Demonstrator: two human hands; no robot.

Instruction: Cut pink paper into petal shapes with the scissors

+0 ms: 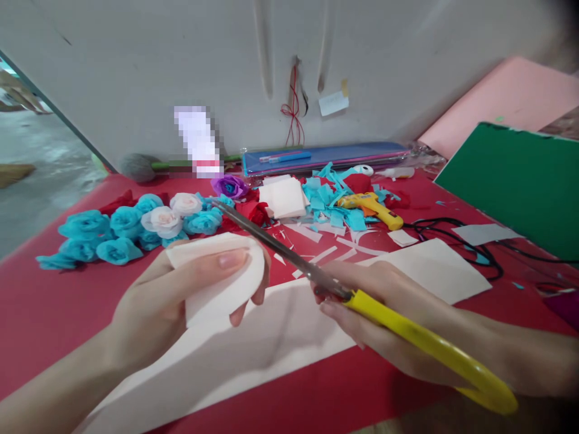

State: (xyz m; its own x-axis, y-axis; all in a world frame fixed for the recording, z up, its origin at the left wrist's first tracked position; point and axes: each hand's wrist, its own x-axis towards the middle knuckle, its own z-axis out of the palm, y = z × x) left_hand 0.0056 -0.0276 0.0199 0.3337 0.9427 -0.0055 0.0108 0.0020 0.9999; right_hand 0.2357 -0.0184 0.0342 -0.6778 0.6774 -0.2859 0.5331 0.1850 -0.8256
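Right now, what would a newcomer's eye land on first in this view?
The long yellow-handled metal scissors, gripped in the right hand, run across the centre with the blades pointing up-left. Beside them the left hand pinches a folded pale pink paper wad above a pale paper strip. Behind, at left on the red table, lies a cluster of turquoise paper roses.

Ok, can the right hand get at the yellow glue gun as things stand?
Probably not yet. The right hand has its grip shut on the scissors, so it has no free fingers. The way itself looks open: only flat paper scraps lie between it and the glue gun.
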